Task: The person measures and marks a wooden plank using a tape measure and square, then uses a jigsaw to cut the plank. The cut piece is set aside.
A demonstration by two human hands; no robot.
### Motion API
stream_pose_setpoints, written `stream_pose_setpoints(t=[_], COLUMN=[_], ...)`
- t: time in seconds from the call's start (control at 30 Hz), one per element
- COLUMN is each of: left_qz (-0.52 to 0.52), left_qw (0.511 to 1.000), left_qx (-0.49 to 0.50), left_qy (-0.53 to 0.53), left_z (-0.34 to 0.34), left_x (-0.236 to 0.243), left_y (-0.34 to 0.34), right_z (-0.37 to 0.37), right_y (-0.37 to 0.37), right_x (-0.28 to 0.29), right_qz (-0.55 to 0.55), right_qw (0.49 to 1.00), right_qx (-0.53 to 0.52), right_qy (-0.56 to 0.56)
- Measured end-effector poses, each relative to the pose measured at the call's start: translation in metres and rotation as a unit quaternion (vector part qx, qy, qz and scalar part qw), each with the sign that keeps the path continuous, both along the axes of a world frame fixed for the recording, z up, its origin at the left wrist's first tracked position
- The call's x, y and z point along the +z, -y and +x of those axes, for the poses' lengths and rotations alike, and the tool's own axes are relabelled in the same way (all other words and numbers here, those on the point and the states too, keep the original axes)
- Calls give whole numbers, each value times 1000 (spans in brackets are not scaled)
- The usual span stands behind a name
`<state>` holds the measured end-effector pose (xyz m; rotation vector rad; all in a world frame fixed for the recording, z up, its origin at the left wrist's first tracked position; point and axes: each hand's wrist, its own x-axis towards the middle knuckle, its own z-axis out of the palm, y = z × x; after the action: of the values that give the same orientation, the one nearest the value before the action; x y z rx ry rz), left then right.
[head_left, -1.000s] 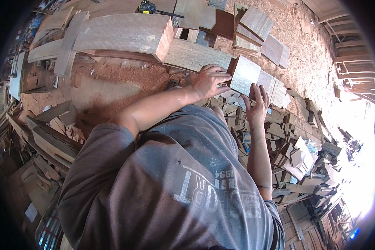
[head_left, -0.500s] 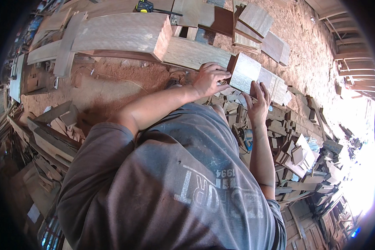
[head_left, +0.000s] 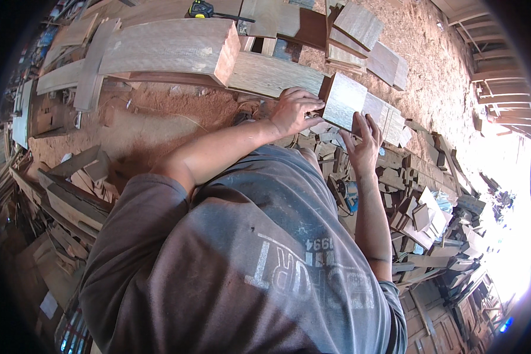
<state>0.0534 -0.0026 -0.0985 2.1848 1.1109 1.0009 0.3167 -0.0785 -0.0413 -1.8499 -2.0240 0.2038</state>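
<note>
wood block (head_left: 343, 100) gripped between left hand (head_left: 293, 111) fingers and right hand (head_left: 363, 144) (both closed on it) | sawdust floor (head_left: 159, 112), plank (head_left: 171, 47) piles

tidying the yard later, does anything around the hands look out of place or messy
Yes. Red sawdust lies spilled across the ground beside the big plank, and offcuts lie heaped at all angles. The left hand and right hand grip a squared wood block.
</note>
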Motion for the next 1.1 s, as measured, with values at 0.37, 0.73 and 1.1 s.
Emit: stream_pose_setpoints(t=[0.37, 0.73, 1.1], left_qz=[-27, -15, 19], left_qw=[999, 1000, 1000], left_qx=[-9, 7, 14], left_qy=[-32, -19, -14], left_z=[-4, -1, 0], left_x=[-1, -6, -9], left_y=[3, 7, 7], right_z=[5, 17, 25], right_y=[-1, 0, 1], right_x=[-6, -5, -11], right_qz=[17, -55, -76], right_qw=[1000, 995, 991], right_qx=[18, -62, -73], right_qy=[7, -52, -78])
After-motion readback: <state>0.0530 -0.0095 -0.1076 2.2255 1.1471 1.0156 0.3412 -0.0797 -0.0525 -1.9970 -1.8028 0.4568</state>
